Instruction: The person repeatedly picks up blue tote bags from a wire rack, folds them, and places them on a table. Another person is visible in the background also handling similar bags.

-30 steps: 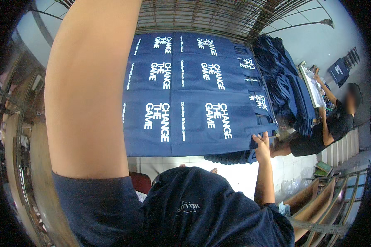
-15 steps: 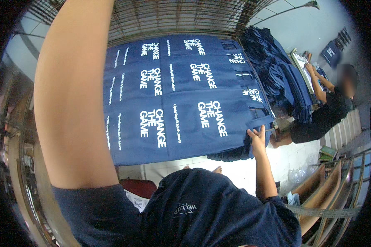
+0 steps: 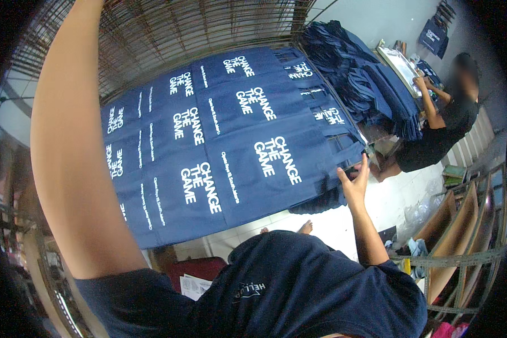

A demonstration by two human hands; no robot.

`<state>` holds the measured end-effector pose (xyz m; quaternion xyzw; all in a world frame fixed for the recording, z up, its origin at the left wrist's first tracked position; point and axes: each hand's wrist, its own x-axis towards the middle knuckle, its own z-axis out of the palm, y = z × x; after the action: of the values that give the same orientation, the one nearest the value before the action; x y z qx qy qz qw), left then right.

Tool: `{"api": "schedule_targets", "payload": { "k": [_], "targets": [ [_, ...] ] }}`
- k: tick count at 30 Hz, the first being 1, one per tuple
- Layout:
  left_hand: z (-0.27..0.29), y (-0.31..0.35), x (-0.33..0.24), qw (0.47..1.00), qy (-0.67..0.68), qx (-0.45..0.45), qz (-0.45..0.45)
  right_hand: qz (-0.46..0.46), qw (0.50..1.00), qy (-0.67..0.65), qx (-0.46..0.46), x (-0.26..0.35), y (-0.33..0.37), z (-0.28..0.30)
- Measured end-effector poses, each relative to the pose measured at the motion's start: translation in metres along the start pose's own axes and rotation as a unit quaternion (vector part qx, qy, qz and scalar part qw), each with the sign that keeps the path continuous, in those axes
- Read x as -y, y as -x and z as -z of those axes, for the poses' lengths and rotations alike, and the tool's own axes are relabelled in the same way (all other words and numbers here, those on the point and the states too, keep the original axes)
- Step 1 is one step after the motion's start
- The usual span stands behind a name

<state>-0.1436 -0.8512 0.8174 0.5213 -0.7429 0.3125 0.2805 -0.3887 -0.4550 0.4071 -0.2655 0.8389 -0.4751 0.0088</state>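
At 9 o'clock is the person's big bare left arm (image 3: 67, 146). It runs up past the edge near 11 o'clock, so the left hand is out of sight and I can't tell how its fingers are. Near 12 o'clock is a brown rack of thin wires (image 3: 208, 25). At 7 o'clock is a dark red seat (image 3: 211, 266) with white papers (image 3: 194, 287) on it. In the middle, from 9 o'clock to 2 o'clock, lie flat navy blue cloth bags with white print (image 3: 231, 141). At 3 o'clock the right hand (image 3: 353, 188) is at their near right corner. Its thumb and pointer finger make a wide V; I can't tell if the other fingers pinch anything. At 2 o'clock is a floppy heap of dark navy cloth (image 3: 372, 79), then a co-worker in black clothes (image 3: 448, 135).

If one side tips lower, the bags could slide or crease. A finger caught in a strap could pull one crooked. If the print is wet, a rub could smear it.

I count one rack, one seat, one heap and one co-worker. Nine big prints show, three by three, some partly behind the arm. The bags and papers overlap too much to count.
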Motion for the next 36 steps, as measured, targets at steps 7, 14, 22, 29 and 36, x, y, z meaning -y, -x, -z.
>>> {"api": "schedule_targets", "payload": {
  "k": [7, 14, 22, 29, 36],
  "targets": [
    [-0.088, -0.087, 0.081, 0.974, 0.009, -0.171, -0.148, -0.008, 0.991, -0.128, -0.037, -0.013, -0.007, 0.015],
    [-0.069, -0.064, 0.044, 0.991, -0.097, -0.088, -0.035, -0.071, 0.981, -0.144, -0.11, -0.078, -0.039, 0.059],
    [-0.122, -0.107, 0.099, 0.984, -0.018, -0.161, -0.075, -0.236, 0.915, -0.285, -0.16, -0.131, -0.103, 0.109],
    [-0.087, -0.101, 0.055, 0.987, -0.101, -0.106, -0.062, -0.326, 0.841, -0.412, -0.129, -0.243, -0.225, 0.141],
    [-0.048, -0.081, -0.127, 0.983, -0.155, -0.091, 0.041, -0.279, 0.726, -0.621, -0.099, -0.294, -0.356, 0.141]
  ]
}}
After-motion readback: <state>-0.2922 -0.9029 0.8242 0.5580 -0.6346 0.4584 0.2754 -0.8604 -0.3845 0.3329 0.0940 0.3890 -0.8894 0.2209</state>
